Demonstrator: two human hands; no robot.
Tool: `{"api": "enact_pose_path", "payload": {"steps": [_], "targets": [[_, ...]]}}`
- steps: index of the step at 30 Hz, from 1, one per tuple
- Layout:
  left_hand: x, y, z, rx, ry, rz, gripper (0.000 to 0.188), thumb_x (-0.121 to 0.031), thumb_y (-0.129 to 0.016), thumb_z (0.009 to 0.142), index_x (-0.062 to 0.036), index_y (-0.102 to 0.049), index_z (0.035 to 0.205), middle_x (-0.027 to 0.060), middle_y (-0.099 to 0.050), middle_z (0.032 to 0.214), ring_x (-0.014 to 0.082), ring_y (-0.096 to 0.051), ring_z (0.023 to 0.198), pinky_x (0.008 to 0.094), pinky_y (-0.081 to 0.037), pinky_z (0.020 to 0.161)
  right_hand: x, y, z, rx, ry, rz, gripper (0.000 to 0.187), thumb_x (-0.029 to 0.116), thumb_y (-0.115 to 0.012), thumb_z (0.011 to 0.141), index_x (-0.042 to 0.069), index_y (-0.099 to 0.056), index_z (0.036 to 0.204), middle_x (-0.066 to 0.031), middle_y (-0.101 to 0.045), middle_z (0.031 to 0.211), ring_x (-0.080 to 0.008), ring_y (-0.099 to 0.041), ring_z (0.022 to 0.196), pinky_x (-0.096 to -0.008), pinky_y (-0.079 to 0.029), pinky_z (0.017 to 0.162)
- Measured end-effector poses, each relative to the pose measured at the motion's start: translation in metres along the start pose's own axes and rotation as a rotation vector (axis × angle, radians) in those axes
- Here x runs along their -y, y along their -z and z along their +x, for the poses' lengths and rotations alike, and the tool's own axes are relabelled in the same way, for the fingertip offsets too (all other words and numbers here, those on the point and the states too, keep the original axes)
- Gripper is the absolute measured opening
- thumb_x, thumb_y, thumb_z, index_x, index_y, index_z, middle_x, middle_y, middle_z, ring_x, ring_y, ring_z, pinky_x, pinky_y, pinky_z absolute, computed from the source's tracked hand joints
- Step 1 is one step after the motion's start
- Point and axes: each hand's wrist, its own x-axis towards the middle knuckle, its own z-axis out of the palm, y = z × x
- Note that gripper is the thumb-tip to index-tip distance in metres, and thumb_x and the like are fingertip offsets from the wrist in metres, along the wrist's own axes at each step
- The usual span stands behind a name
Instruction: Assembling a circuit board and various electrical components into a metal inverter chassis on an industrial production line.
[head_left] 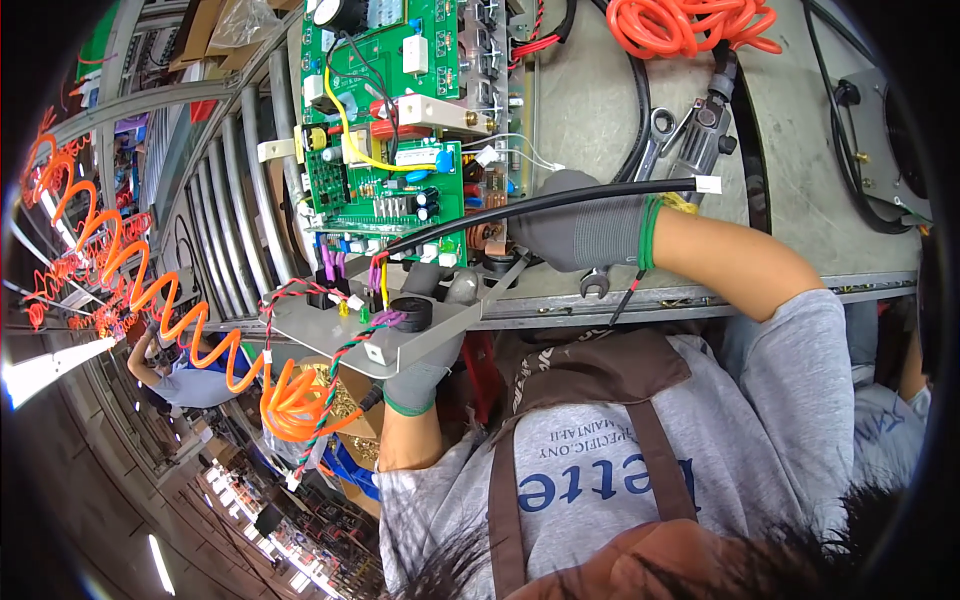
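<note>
My left hand (pixel 436 352), in a grey glove with a green cuff, grips a bent sheet-metal panel (pixel 425 345) from below, its fingertips showing behind the panel. The panel carries a round black part (pixel 411 314) and purple, yellow, red and green wires. Beyond it stands an electronic assembly with green circuit boards (pixel 440 215), copper coils and metal heat sinks. My right hand (pixel 580 228), gloved alike, reaches against the assembly's lower right side. A thick black cable (pixel 560 200) with a white end label crosses over it. Its fingertips are hidden, so its grip cannot be told.
On the metal bench (pixel 590 110) lie a combination wrench (pixel 655 140), an air tool (pixel 708 140) and a coiled red hose (pixel 690 25). Another wrench end (pixel 594 284) shows by the front edge. An orange coiled hose (pixel 160 300) hangs at left, before a roller conveyor (pixel 235 190).
</note>
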Motion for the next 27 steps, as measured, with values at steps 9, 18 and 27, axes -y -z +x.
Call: {"api": "enact_pose_path", "payload": {"steps": [9,18,27], "targets": [[0.026,0.007,-0.003,-0.022,-0.095,0.098,0.032,-0.01,-0.063,0.088,-0.002,-0.057,0.118,0.0059,-0.061,0.099,0.0143,-0.058,0.079,0.028,-0.048,0.065,0.001,0.024,0.003,0.204,-0.04,0.045,0.012,0.013,-0.056,0.082,0.006,-0.061,0.09,-0.0123,-0.063,0.074,-0.0291,-0.063,0.066,-0.0377,-0.048,0.056],[0.043,0.02,-0.005,0.137,0.076,-0.032,0.042,-0.025,-0.043,0.1,-0.0054,-0.039,0.137,0.0143,-0.046,0.138,0.0312,-0.053,0.118,0.0483,-0.052,0.093,0.011,0.028,0.002,0.226,-0.236,0.126,0.017,0.016,-0.054,0.084,0.003,-0.063,0.088,-0.0174,-0.064,0.076,-0.034,-0.064,0.068,-0.0442,-0.051,0.062],[-0.022,-0.027,0.006,0.084,-0.086,0.148,0.02,-0.018,-0.056,0.095,-0.0004,-0.063,0.102,0.0054,-0.063,0.069,0.0098,-0.059,0.052,0.0217,-0.045,0.046,0.01,0.006,-0.017,0.002,-0.212,0.107,0.026,0.021,-0.054,0.086,0.005,-0.055,0.107,-0.0161,-0.057,0.091,-0.034,-0.063,0.067,-0.045,-0.051,0.062]]}}
